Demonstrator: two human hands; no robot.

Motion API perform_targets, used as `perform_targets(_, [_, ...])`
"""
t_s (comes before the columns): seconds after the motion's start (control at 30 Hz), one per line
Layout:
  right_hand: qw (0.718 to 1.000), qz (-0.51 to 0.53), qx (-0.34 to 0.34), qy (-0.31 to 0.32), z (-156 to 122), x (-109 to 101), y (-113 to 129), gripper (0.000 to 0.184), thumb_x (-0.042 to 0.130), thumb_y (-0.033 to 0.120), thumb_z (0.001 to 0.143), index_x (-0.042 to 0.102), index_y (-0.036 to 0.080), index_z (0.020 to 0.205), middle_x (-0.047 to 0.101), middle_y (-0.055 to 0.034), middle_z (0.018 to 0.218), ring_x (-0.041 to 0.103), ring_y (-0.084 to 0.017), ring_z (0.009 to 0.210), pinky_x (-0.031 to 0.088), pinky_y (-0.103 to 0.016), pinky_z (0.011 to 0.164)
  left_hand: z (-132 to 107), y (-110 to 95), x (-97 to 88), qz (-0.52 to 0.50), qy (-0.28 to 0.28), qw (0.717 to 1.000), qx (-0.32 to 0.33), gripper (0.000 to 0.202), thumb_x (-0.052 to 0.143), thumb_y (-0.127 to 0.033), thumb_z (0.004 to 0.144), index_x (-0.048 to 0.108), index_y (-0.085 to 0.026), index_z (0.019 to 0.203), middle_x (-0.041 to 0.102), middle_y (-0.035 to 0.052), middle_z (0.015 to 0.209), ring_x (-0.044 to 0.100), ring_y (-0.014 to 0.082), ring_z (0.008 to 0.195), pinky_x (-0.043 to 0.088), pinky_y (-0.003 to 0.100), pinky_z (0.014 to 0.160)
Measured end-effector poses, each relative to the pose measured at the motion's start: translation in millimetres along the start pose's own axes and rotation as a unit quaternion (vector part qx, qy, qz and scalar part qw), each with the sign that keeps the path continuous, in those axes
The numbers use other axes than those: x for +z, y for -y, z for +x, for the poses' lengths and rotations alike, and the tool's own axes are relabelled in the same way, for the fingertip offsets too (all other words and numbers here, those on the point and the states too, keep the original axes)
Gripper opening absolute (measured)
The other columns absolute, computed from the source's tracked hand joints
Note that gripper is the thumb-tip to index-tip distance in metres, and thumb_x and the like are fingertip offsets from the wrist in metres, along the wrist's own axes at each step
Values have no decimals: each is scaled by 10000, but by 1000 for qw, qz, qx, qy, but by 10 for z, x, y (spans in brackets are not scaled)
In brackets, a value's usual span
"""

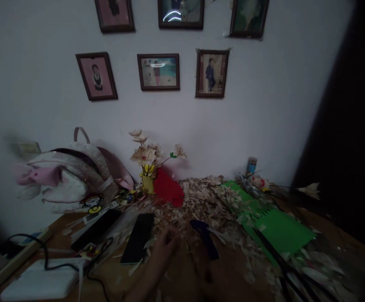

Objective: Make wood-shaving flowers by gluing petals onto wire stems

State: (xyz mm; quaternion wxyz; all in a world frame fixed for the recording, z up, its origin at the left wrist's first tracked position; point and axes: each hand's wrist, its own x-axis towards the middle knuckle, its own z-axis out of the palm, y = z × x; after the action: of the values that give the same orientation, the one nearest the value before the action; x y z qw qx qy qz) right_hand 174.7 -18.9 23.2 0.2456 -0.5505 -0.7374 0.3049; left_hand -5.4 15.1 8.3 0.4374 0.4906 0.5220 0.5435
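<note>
My left hand [169, 241] is at the front middle of the table, its fingers curled together. Whatever lies between those fingers is too dark and blurred to make out. To its right, my right hand [210, 277] is a dark smear low in the view, with the fingers hard to see. Just beyond it lies a bent purple-blue object [206, 239], whose kind I cannot tell. A black phone [137, 238] rests left of my left hand. Pale paper-like scraps [206, 197] are heaped behind both hands.
Black-handled scissors [281, 262] and green sheets [285, 230] lie at the right. Handmade flowers [146, 155] stand in a yellow holder [147, 184] beside a red piece [169, 187]. A backpack [72, 176], a white box [40, 280] and a black cable [47, 256] occupy the left.
</note>
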Motion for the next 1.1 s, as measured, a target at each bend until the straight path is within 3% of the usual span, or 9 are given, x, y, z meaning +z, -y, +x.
perform_targets(0.1, [1000, -10, 22, 16, -13, 82, -77, 207, 590, 283, 523, 665, 328, 710, 591, 11, 478, 546, -184, 458, 324, -278, 442, 6, 49, 16, 1, 3, 1000, -6, 277, 641, -422, 612, 489, -191, 615, 466, -85, 486, 400, 92, 455, 296, 206, 463])
perform_targets(0.23, [999, 8, 31, 16, 46, 155, -156, 58, 573, 268, 536, 629, 265, 552, 588, 2, 487, 557, -182, 512, 335, -265, 466, 11, 61, -13, 25, 4, 1000, 7, 264, 638, -418, 614, 504, -191, 611, 466, -77, 513, 406, 102, 477, 295, 211, 466])
perform_targets(0.43, [997, 69, 29, -26, 126, 144, -161, 230, 474, 374, 683, 534, 191, 557, 542, 6, 552, 519, -139, 585, 379, -230, 533, 21, -7, -73, 29, 13, 999, 35, 171, 626, -331, 649, 513, -211, 605, 514, -52, 582, 478, 142, 592, 343, 230, 555])
perform_targets(0.6, [982, 188, 13, -33, 93, 137, -117, 253, 500, 412, 661, 466, 188, 549, 450, 34, 518, 430, -108, 541, 337, -209, 500, 33, 51, -28, -50, 49, 998, 3, 284, 672, -414, 594, 500, -188, 591, 545, -33, 671, 458, 111, 581, 337, 213, 543])
perform_targets(0.73, [976, 214, 9, -29, 85, 177, -106, 232, 521, 363, 646, 428, 185, 531, 400, 48, 505, 388, -96, 531, 308, -203, 491, -17, -32, 0, -121, 52, 991, -40, 342, 707, -442, 559, 495, -180, 617, 508, -61, 592, 431, 81, 532, 308, 190, 517])
perform_targets(0.87, [978, 210, 0, 1, 78, 192, -120, 186, 533, 311, 645, 452, 172, 553, 388, 61, 500, 364, -79, 502, 281, -198, 482, -77, -284, -52, -157, 29, 986, -40, 290, 705, -377, 600, 493, -183, 639, 491, -82, 535, 429, 66, 500, 308, 178, 512])
perform_targets(0.97, [987, 162, -16, 10, 73, 111, -136, 150, 533, 285, 664, 511, 166, 576, 442, 42, 526, 422, -96, 536, 302, -202, 500, -86, -429, -121, -125, 33, 991, -21, 266, 700, -367, 606, 513, -180, 632, 541, -66, 530, 490, 85, 527, 344, 186, 534])
perform_targets(1.1, [996, 20, -78, -46, 104, -115, -195, 152, 531, 287, 722, 636, 185, 679, 617, -14, 687, 538, -148, 696, 365, -236, 644, -53, -466, -204, -74, 45, 996, 8, 263, 695, -377, 608, 519, -185, 648, 586, -51, 534, 538, 117, 521, 393, 218, 535])
